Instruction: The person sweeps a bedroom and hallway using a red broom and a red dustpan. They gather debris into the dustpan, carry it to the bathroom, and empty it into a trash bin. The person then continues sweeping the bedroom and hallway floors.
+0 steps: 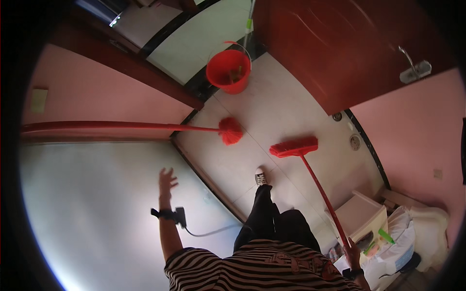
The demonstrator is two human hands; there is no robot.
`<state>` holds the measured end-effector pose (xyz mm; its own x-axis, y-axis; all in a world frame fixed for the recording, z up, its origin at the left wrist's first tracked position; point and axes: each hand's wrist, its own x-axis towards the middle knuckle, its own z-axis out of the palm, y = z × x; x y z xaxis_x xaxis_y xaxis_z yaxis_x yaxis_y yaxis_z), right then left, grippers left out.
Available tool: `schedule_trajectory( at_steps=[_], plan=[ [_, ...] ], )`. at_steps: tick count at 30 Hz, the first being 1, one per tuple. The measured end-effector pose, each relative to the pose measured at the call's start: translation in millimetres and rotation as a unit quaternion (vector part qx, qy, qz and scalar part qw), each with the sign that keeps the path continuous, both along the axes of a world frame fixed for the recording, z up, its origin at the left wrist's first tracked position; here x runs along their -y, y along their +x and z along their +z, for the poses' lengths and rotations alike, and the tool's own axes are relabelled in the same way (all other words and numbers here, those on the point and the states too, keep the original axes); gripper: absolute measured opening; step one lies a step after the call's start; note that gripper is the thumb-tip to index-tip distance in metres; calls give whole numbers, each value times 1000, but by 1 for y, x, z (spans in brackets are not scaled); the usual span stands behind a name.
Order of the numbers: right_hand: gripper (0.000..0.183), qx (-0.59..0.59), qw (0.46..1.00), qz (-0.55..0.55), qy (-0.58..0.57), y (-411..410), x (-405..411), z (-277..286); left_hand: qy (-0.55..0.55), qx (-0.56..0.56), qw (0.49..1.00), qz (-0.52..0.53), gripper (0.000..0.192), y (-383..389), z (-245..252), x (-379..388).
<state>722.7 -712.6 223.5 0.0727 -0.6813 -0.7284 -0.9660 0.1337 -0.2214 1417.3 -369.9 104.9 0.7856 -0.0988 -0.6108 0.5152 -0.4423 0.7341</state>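
Observation:
My left hand [168, 182] is raised at the left with fingers spread, in front of a frosted panel, and holds nothing. A strap with a small dark device circles that wrist. At the lower right my right hand [352, 252] grips the red handle of a broom [294, 146], whose red bristle head is on or just above the tiled floor. A round red bristle brush [230, 131] on a long red pole stretches in from the left edge, above my left hand and apart from it. A red bucket [233, 87] stands near the doorway with something inside that I cannot make out.
A brown door [327, 54] with a metal handle stands at the upper right. The frosted panel [91, 189] fills the lower left. A pale cabinet [358, 214] and white bags [400, 232] sit at the lower right. Round floor drains [354, 142] lie near the right wall.

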Motion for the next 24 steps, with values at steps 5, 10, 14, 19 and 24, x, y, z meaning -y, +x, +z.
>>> schedule_trajectory(
  at_steps=[5, 10, 14, 19, 24],
  plan=[
    [40, -4, 989, -141, 47, 41, 58, 20, -1, 15, 999, -41, 53, 81, 36, 64],
    [35, -27, 987, -130, 87, 95, 143, 45, -117, -70, 987, -83, 50, 95, -1, 150],
    [32, -7, 998, -8, 62, 130, 215, 28, -197, -97, 960, -175, 48, 69, -31, 232],
    [24, -78, 994, 21, 76, 151, 298, 29, -119, -208, 957, -164, 47, 53, -47, 347],
    [26, -103, 987, 108, 62, 170, 342, 26, -145, -223, 954, -136, 61, 79, -75, 436]
  ],
)
